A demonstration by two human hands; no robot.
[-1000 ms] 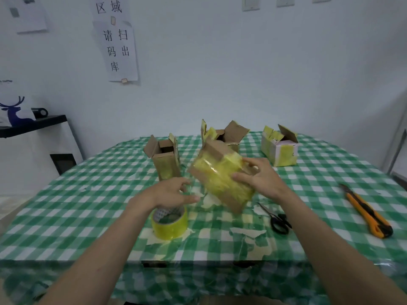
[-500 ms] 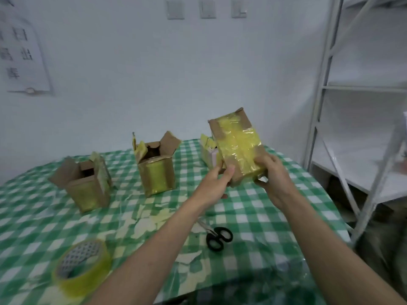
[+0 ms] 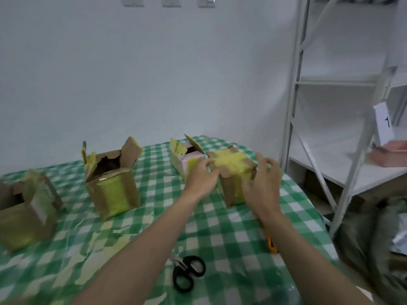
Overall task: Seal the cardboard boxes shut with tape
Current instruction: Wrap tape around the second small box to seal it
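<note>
Standing on the table [image 3: 220, 234], the taped box [image 3: 233, 175] sits between both hands. Left hand [image 3: 203, 180] touches its left side, fingers loosely curled; right hand [image 3: 263, 186] hovers at its right, fingers spread. Three open boxes [image 3: 113, 183] stand left of it; scissors [image 3: 187, 272] lie nearer the viewer.

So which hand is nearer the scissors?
Left. The left hand is up-table almost straight beyond the scissors; the right hand is farther right, by the sealed box.
</note>
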